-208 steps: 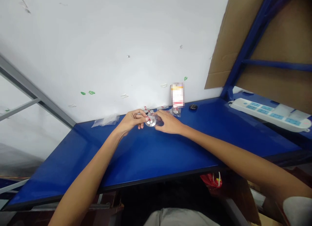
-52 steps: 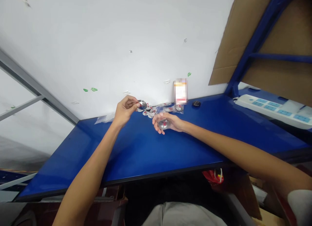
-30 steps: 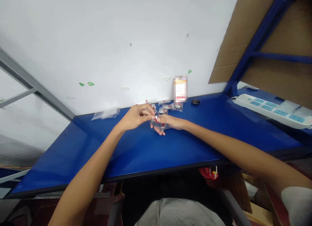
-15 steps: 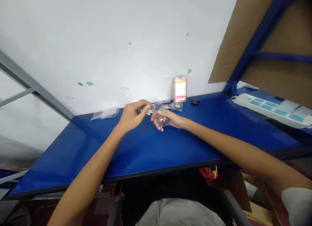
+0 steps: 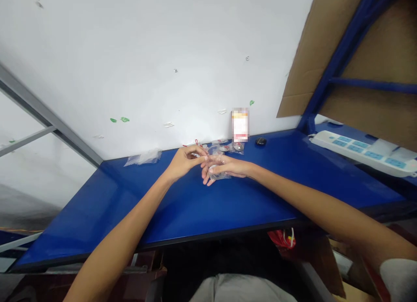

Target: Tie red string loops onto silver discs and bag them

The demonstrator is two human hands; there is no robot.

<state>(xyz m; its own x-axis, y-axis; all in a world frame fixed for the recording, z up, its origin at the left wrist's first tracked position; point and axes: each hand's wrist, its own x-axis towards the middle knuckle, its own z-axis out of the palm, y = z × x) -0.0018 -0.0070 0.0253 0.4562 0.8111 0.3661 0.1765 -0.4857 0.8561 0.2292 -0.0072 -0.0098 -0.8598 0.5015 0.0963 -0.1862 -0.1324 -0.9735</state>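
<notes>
My right hand (image 5: 233, 166) holds a small clear plastic bag (image 5: 223, 175) with a pale round piece inside, the thumb pressing on it from above. My left hand (image 5: 186, 161) comes in from the left, with thumb and forefinger pinched at the upper left edge of the same bag. Its other fingers curl out of sight. Behind the hands, several round pieces lie against the wall, partly hidden; one bagged silver disc (image 5: 238, 146) has a red centre. Thin red loops (image 5: 196, 142) stick up just behind my left hand.
A stack of clear plastic bags (image 5: 143, 157) lies at the back left of the blue table (image 5: 195, 211). A blurred card (image 5: 240, 125) leans on the wall. Right of it sits a small black object (image 5: 260, 141). A white power strip (image 5: 361, 151) lies at the far right.
My left hand has moved from the round pieces to the bag's edge. The bagged piece in my right hand now shows a pale side instead of silver with red. The camera has tilted slightly.
</notes>
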